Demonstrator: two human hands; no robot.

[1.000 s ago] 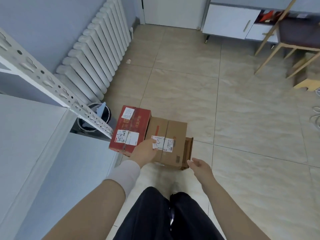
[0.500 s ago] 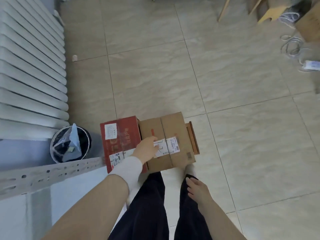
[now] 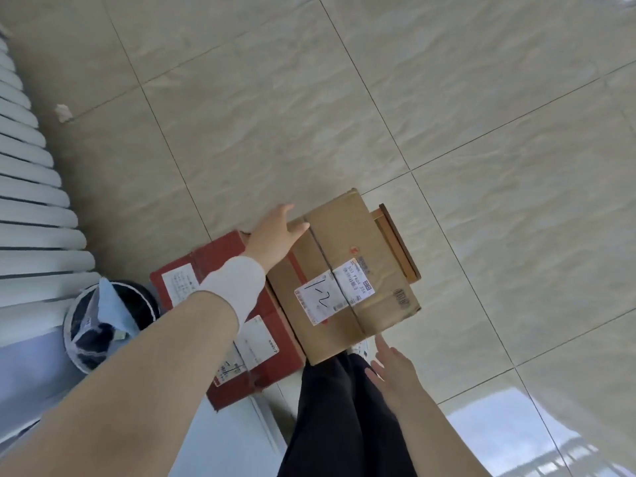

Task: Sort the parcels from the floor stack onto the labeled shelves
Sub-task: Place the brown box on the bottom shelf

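A brown cardboard parcel [image 3: 351, 263] with a white label marked "1-2" lies on top of the floor stack. A red parcel [image 3: 223, 270] with white labels sits to its left, and a darker wooden-brown box [image 3: 399, 242] pokes out from under its right side. My left hand [image 3: 275, 235] rests on the far left corner of the brown parcel, fingers reaching over its far edge. Just off the parcel's near right corner, my right hand [image 3: 395, 370] hovers open with straight fingers, touching nothing.
A white radiator [image 3: 31, 201] runs along the left wall. A black bin [image 3: 103, 325] with a blue bag stands beside the red parcel. A small scrap [image 3: 63, 113] lies on the beige tiled floor [image 3: 309, 115]. My dark trouser legs [image 3: 344, 418] are below the stack.
The view has tilted down and closer to the stack. My left hand slid from the label to the brown parcel's far left corner. My right hand moved nearer its near right corner.
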